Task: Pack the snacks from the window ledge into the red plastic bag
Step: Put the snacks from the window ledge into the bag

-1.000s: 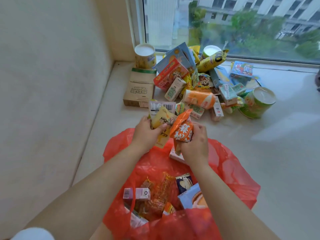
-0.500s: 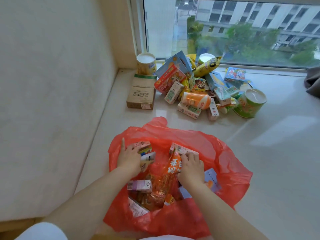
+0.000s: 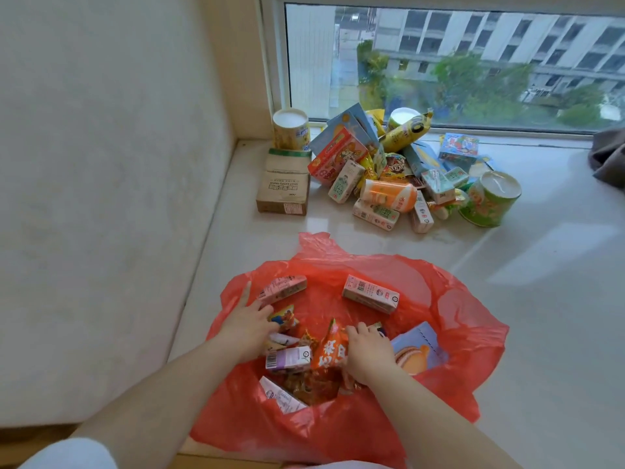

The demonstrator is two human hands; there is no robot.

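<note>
The red plastic bag (image 3: pixel 466 319) lies open on the pale ledge near me, with several snacks inside. My left hand (image 3: pixel 247 328) is in its left side with fingers spread, fingertips touching a pink carton (image 3: pixel 284 289) and a small yellow packet (image 3: pixel 284 318). Inside the bag's middle, my right hand (image 3: pixel 367 350) has its fingers curled on an orange packet (image 3: pixel 329 352). Another pink carton (image 3: pixel 370 294) lies loose at the bag's far side. The remaining pile of snacks (image 3: pixel 385 194) sits by the window.
A cardboard box (image 3: pixel 282 191) and a yellow can (image 3: pixel 291 130) stand left of the pile, and a green can (image 3: pixel 490 198) stands to its right. A wall runs along the left. Grey cloth (image 3: pixel 608 157) lies at the far right. Bare ledge (image 3: pixel 558 333) stretches right of the bag.
Both hands came down from the pile into the bag carrying packets. The left hand's fingers have spread off its packet. The view pulled back.
</note>
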